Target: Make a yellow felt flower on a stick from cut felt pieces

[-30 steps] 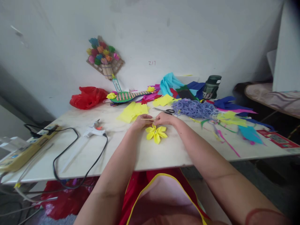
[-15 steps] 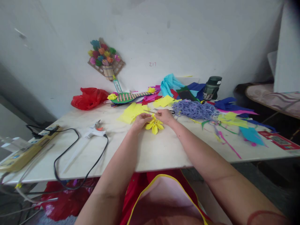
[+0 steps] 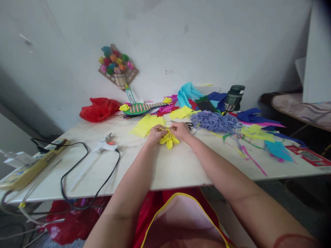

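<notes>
- Between your hands, at the centre of this clock with 12 towards the wall, is the yellow, pointed-petalled paper-like flower [image 3: 169, 140], over the pale tabletop [image 3: 178, 168].
- Far out at 9 o'clock you have a long yellow power strip [image 3: 34, 168] with plugs in it.
- A crumpled red plastic bag [image 3: 99, 109] lies at 10 o'clock.
- Nearer, at 9, is a white glue gun [image 3: 106, 147] with a black cord.
- A flat yellow paper-like sheet [image 3: 147, 124] lies around 11, just beyond your left hand [image 3: 156, 133].
- That hand's grip is clamped on the flower's edge at 10 o'clock.
- Your right hand [image 3: 180, 131], at 1 to 2, has its grip clamped on a thin, light-brown stick [image 3: 167, 128] running across the flower's 12 o'clock side.
- Black-handled metal scissors [image 3: 190, 125] lie just past that hand, at 2.
- A tangled heap of lavender yarn [image 3: 214, 121] sits farther out at 2.
</notes>
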A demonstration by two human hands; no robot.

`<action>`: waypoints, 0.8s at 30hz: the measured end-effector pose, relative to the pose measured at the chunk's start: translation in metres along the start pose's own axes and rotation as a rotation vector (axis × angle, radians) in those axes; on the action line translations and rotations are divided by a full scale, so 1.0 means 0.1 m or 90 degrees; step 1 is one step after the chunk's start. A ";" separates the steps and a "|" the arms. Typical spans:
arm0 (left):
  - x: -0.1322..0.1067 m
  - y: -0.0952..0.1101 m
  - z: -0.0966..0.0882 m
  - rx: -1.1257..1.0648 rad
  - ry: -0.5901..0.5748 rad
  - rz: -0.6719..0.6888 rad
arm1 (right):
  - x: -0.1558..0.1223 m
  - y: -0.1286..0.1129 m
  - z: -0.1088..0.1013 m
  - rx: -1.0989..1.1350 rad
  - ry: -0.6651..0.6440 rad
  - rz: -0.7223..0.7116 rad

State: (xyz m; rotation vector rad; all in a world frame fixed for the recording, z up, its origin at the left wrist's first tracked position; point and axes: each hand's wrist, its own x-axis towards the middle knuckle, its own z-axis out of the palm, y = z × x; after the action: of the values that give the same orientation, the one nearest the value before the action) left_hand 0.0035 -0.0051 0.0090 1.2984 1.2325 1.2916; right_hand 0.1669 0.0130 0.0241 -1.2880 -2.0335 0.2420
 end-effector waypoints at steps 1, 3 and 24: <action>0.00 0.00 0.00 0.007 0.003 0.001 | 0.00 -0.01 0.00 -0.005 0.000 0.001; 0.01 -0.01 0.00 0.024 0.011 0.003 | -0.01 -0.02 0.00 -0.014 0.001 0.001; 0.02 0.02 0.01 -0.036 -0.012 0.034 | 0.11 0.19 -0.05 0.245 0.011 0.081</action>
State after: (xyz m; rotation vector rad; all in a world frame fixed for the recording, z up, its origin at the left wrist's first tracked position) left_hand 0.0045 -0.0037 0.0116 1.3079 1.1472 1.3385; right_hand 0.1811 0.0307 0.0233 -1.1674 -1.7818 0.6452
